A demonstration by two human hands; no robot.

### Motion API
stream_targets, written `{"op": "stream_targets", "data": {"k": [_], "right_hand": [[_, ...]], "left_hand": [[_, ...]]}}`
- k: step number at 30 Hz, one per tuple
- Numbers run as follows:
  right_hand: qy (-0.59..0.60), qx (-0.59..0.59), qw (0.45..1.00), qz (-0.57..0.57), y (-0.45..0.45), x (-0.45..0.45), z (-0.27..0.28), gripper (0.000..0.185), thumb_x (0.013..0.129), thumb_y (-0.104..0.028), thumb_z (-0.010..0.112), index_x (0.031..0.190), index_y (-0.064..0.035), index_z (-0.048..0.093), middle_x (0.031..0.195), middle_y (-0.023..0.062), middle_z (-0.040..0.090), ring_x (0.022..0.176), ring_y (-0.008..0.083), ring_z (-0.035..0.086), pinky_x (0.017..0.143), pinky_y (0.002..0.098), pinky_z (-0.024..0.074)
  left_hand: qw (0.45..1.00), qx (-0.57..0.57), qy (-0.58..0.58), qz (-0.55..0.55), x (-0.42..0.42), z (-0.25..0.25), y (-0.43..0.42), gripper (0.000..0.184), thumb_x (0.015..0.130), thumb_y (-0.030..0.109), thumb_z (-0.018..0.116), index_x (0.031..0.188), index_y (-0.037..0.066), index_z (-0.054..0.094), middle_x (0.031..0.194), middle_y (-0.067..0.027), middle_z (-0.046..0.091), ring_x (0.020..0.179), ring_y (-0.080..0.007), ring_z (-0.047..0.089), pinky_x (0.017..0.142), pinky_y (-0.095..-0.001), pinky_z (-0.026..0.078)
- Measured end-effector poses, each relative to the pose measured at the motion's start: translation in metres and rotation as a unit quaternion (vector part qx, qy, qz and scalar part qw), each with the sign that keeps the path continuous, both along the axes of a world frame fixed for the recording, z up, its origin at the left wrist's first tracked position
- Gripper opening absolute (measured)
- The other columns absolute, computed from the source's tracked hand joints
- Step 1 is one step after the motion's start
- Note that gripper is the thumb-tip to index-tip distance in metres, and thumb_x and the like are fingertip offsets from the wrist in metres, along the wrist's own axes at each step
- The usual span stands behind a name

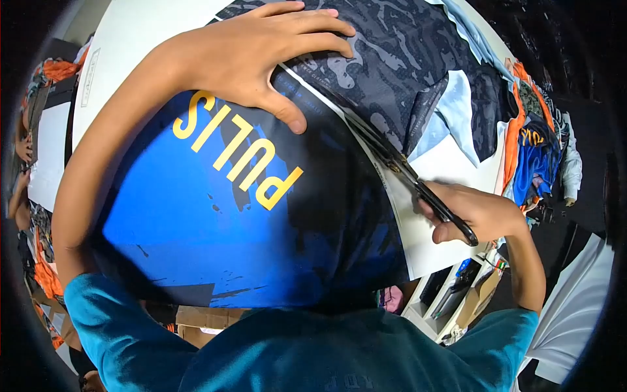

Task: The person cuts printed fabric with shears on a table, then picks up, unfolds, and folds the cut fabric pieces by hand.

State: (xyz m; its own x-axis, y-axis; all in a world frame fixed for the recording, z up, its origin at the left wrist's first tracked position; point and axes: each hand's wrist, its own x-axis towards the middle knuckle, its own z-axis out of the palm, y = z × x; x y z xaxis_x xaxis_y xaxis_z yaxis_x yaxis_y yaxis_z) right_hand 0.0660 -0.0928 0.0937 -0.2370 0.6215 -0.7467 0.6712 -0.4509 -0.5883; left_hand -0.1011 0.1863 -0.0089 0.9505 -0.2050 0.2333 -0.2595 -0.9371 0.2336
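My left hand (251, 55) lies flat with its fingers spread. It presses on a blue and black printed fabric (196, 215) with yellow letters and on the dark camouflage fabric (385, 46) beyond it. Large black scissors (408, 171) are in my right hand (480, 212), its fingers around the handles. Their blades point away from me and to the left, along the white border between the two prints. From this angle I cannot tell how far apart the blades are. A light blue flap (454, 114) is folded over on the camouflage fabric.
Beneath the fabric is a white table (124, 72). Orange and blue garments (539, 163) are heaped at its right side. A white shelf (450, 294) and a cardboard box (202, 320) stand below the near edge. Another person's hands (23, 160) show at the far left.
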Motion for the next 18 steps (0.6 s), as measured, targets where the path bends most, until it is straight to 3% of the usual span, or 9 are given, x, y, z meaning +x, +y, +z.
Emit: {"op": "stream_targets", "data": {"k": [3,18], "right_hand": [[0.002,0.019,1.000,-0.022,0.001,-0.003,0.000,0.033,0.068,-0.019,0.072,0.084,-0.0042,0.048,0.076,0.0060,0.049,0.067,0.0226,0.043,0.063,0.0340,0.0357],[-0.047,0.013,0.998,-0.028,0.002,-0.008,0.006,0.036,0.068,-0.020,0.074,0.087,-0.0037,0.048,0.077,0.0070,0.051,0.068,0.0229,0.046,0.065,0.0334,0.0360]], "left_hand": [[1.000,0.008,0.008,0.001,0.000,0.008,0.000,0.096,0.055,0.072,0.067,0.133,0.023,0.041,0.145,0.0010,0.034,0.136,-0.0242,0.027,0.115,-0.0454,0.013],[0.989,0.106,0.101,0.030,0.003,0.029,-0.008,0.103,0.052,0.079,0.062,0.136,0.025,0.039,0.148,0.0017,0.028,0.139,-0.0240,0.021,0.113,-0.0530,0.011]]}}
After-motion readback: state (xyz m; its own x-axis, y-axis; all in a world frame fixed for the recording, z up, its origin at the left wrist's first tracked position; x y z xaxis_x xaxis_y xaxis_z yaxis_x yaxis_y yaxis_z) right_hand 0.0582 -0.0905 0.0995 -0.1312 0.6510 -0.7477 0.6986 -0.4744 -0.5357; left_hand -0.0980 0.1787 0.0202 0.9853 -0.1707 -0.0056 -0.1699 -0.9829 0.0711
